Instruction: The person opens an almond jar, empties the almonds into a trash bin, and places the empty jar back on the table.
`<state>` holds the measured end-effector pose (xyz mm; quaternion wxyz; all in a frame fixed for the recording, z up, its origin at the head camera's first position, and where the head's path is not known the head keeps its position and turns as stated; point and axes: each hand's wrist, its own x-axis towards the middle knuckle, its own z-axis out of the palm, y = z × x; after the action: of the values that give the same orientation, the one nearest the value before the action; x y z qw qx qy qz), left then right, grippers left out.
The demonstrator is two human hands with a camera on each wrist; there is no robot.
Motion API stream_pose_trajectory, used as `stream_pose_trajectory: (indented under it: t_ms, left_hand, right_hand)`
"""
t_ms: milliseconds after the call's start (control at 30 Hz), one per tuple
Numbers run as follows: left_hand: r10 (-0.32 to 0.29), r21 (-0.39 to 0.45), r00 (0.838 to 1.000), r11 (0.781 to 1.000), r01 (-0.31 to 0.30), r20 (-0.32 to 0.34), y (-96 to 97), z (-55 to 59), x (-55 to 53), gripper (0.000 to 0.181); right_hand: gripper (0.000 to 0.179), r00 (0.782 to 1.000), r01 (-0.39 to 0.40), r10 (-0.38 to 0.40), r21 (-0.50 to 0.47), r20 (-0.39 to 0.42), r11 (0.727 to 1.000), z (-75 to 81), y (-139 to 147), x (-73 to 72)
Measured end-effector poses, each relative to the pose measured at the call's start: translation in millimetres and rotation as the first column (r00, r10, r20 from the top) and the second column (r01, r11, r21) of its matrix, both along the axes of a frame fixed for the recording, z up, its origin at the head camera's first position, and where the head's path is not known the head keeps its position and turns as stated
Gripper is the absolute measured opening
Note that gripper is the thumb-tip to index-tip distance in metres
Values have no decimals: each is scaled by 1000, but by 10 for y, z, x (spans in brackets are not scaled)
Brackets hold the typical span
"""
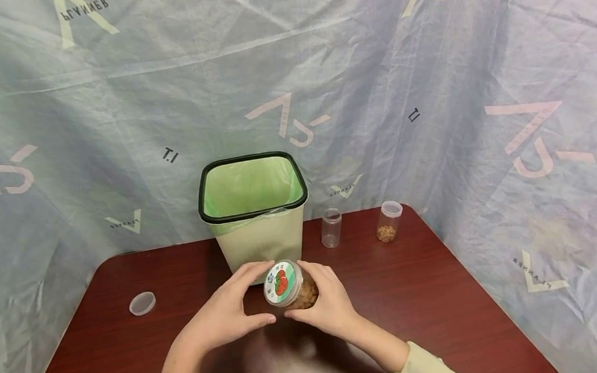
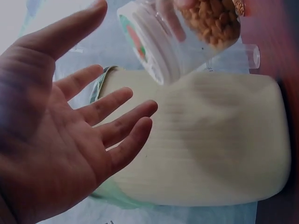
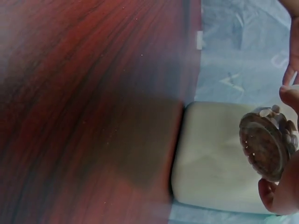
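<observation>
Pale grey-blue fabric (image 1: 193, 95) printed with lettering hangs behind a reddish-brown wooden surface (image 1: 432, 316), where a cream plastic bin (image 1: 257, 238) with a black rim stands as landmark. On the person's side of the bin, clear of the surface, is a transparent cylindrical jar (image 1: 307, 295) of brown nut-like pieces, tilted, its round white lid (image 1: 283, 283) bearing a green-and-red picture. The right hand (image 1: 332, 297) grips the jar's body between fingers and thumb; the left hand (image 1: 221, 310) has its fingers spread, just beside the lid and gripping nothing. Right of the bin stand a clear lidless jar (image 1: 331, 229) and, farther right, a white-capped jar (image 1: 389, 223); left of it lies a translucent round lid (image 1: 142, 303).

For a sound two-handed hold, the left fingers should probably meet the lid's rim evenly while the right braces the body without squeezing hard, lest the thin-looking wall flex.
</observation>
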<state>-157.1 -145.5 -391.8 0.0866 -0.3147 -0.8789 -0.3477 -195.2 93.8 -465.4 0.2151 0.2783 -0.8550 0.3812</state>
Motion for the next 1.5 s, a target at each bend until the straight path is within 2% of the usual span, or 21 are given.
stream_pose_trajectory:
  t_ms: [167,467,733,833,900,967,1067,1167,1300,1500]
  left_hand:
    - [-32,9,999,999,32,1,48,-43,-15,93]
    - [35,-31,999,999,-35,-9,52,-77,-48,98]
    - [-13,-2,1000,1000,13,17,7,-127,-88,88]
    - [1,-2,1000,1000,-1,20,-1,-130,-91,86]
    - [9,-4,1000,1000,-9,20,-12,-133,-91,85]
    - [9,-1,1000,1000,-9,16,-21,-135,-91,85]
    - [0,16,1000,1000,0,12,-24,-141,-94,84]
    - [-20,47,1000,999,19,1,-10,-153,-111,85]
    - [-44,87,999,995,45,-12,7,-175,-133,85]
    - [1,127,1000,992,-1,-2,-3,-196,-140,83]
  right_hand:
    - [95,999,-24,26,44,-35,999,5,-43,6]
    - [94,996,-49,55,83,-70,995,29,-122,51]
    - [91,992,-71,82,114,-94,991,81,-154,89]
    - [94,992,-101,111,150,-61,983,102,-145,87]
    - [97,990,-137,140,178,-5,974,117,-124,70]
    - [99,981,-195,187,185,57,963,126,-94,39]
    - [98,963,-263,248,168,100,950,127,-45,-21]
    - [96,953,-301,293,134,76,944,113,-14,-71]
    - [93,950,-312,310,92,42,946,105,6,-102]
    - [94,957,-284,287,64,-44,957,131,-9,-104]
